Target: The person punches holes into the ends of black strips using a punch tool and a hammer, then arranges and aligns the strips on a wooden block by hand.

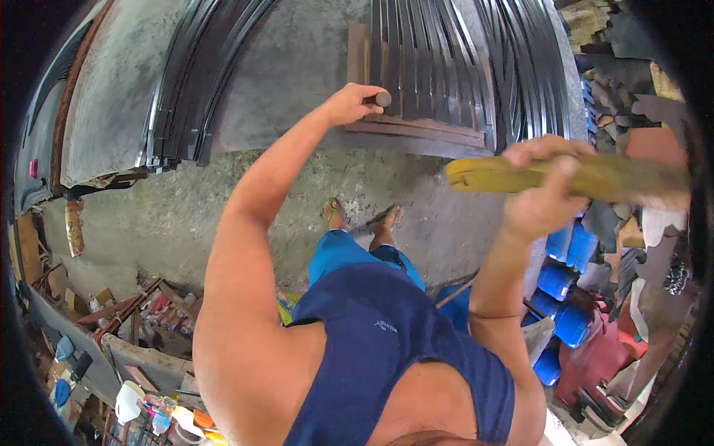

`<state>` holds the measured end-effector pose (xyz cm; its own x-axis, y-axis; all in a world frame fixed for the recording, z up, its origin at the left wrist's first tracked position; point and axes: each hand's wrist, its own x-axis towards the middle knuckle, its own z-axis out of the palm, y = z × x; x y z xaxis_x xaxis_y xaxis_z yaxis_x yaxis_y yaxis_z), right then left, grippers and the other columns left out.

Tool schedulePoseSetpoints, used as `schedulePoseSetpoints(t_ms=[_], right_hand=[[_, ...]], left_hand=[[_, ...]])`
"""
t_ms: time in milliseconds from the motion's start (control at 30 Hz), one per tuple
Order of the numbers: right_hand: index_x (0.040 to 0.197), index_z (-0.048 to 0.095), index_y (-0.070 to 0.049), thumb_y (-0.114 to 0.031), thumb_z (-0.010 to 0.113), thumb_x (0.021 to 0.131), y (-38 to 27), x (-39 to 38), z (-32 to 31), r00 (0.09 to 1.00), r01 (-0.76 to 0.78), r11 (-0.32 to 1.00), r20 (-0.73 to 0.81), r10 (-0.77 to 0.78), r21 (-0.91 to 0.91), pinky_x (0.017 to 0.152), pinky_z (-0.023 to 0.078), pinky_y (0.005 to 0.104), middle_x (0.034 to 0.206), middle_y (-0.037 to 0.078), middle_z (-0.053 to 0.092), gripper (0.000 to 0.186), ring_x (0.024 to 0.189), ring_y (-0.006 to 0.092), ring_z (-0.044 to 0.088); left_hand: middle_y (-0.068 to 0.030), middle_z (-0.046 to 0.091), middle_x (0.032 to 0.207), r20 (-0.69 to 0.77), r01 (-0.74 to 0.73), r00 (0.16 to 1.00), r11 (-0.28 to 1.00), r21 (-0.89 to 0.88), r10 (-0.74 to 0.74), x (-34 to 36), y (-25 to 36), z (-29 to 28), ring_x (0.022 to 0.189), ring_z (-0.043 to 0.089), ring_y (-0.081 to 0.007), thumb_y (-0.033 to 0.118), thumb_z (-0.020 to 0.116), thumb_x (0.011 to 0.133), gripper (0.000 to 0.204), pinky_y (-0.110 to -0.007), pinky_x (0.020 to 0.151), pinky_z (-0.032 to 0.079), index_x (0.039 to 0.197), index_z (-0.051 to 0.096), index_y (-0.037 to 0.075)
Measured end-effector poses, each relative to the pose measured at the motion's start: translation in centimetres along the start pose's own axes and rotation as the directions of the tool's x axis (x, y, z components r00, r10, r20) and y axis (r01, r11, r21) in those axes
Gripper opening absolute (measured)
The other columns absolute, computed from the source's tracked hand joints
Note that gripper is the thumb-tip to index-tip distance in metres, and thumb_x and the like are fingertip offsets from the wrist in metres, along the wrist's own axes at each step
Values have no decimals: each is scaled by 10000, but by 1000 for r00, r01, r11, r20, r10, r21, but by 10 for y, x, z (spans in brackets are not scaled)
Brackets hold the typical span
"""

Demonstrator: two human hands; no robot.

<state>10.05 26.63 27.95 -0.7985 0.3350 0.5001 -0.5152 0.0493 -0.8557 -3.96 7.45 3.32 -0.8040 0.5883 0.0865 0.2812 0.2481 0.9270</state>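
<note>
"Left arm?"
"Stretched forward, left hand (pixel 348 106) closed on a round-ended tool (pixel 383 99) by the near corner of some black strips (pixel 421 67)"
"Right?"
"Bent, right hand (pixel 543 204) wrapped around a yellow club (pixel 483 175); brown bars (pixel 424 129) edge the strips"

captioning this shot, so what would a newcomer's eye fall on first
Probably the yellow bat, held up in the right hand at the picture's right. Next, the left hand, top middle, gripping a round-ended rod by the long dark strips on the grey table.
</note>
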Motion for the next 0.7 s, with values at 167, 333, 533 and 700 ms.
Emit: schedulePoseSetpoints(t_ms=[167, 333, 533, 700], right_hand=[[1000, 479, 5, -230, 575, 863, 95, -87, -25, 717, -244, 476, 173, 675, -845, 629, 483, 396, 770, 193, 616, 288, 705, 319, 622], [935, 515, 30, -259, 620, 823, 45, -134, -62, 259, -448, 201, 89, 962, -871, 684, 472, 425, 852, 256, 619, 328, 813, 384, 625], [995, 532, 28, -224, 640, 809, 28, -141, -115, 253, -463, 104, -19, 967, -880, 632, 457, 402, 741, 207, 597, 332, 680, 287, 606], [1006, 546, 25, -177, 632, 813, 8, -96, -123, 424, -574, 183, -99, 900, -798, 581, 444, 337, 670, 127, 564, 292, 604, 177, 547]], left_hand=[[-99, 667, 926, 11, -11, 1000, 998, -62, 12, 6, -10, 4, 846, 604, -153, 57, 671, 774, 338, -297, 766, 474, 1105, 603, 52], [-57, 665, 984, 37, 97, 995, 989, -113, -94, 5, 2, 3, 940, 583, -127, 68, 639, 813, 264, -286, 868, 445, 1072, 611, 22], [-26, 648, 981, 127, 84, 991, 927, -364, -40, 32, 11, 18, 935, 564, -118, 82, 627, 842, 206, -281, 867, 429, 1034, 626, 5], [-15, 647, 976, 155, 125, 985, 924, -362, -72, 44, -6, 24, 917, 559, -102, 91, 634, 841, 207, -267, 855, 430, 1035, 633, 16]])
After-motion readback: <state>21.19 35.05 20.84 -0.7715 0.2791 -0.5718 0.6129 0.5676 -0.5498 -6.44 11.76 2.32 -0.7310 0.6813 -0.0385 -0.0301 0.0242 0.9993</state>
